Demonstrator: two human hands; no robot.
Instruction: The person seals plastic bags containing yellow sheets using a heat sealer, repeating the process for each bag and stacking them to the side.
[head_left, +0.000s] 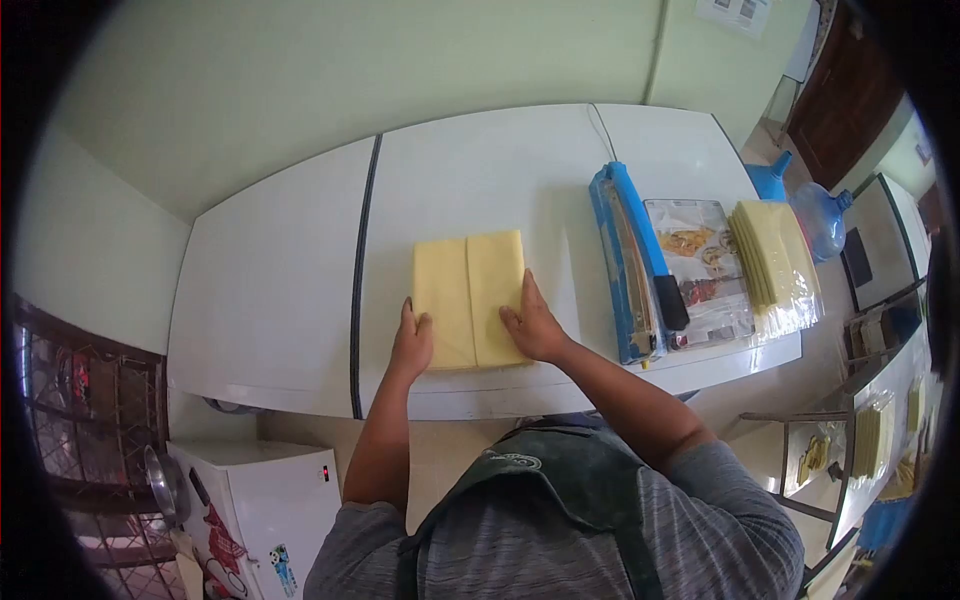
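Observation:
A stack of folded yellow sheets [468,300] lies on the white table [270,290], with a seam running down its top face. My left hand [411,342] presses against its left edge near the lower corner, thumb on top. At the right edge, my right hand [533,320] holds the stack, with the thumb over the top face and the fingers along the side. Both hands hold the same stack between them. Further right lies a blue bag sealer [640,250] with a black-ended handle.
Right of the sealer are printed clear packaging [700,270] and yellow folded packs in plastic [775,260]. Beyond the table's right end stand a blue water bottle [822,220] and shelving with more yellow packs [873,435]. A white appliance [270,510] stands below left.

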